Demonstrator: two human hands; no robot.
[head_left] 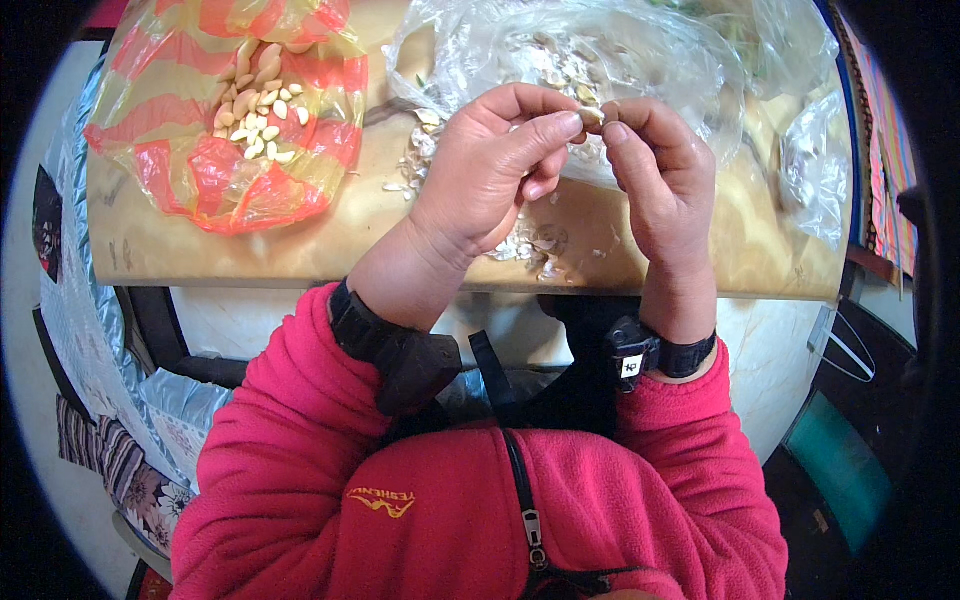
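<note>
A garlic clove point(591, 116) is pinched between the fingertips of both hands, above the table's front half. My left hand point(505, 160) grips its left end between thumb and forefinger, with the other fingers curled. At its right end, the thumb and forefinger of my right hand point(660, 175) close on it. Behind the hands, a clear plastic bag point(680, 60) holds garlic skins and some unpeeled cloves. To the left, several peeled garlic cloves point(262, 125) lie on a red-and-yellow striped plastic bag point(235, 200). Loose garlic skins point(540, 250) are scattered under my wrists.
The tan table point(400, 255) ends in a front edge just before my body. A smaller clear bag point(812, 165) lies at its right end. Another clear bag with something green point(765, 35) is at the back right. A green panel point(838, 470) stands low on the right.
</note>
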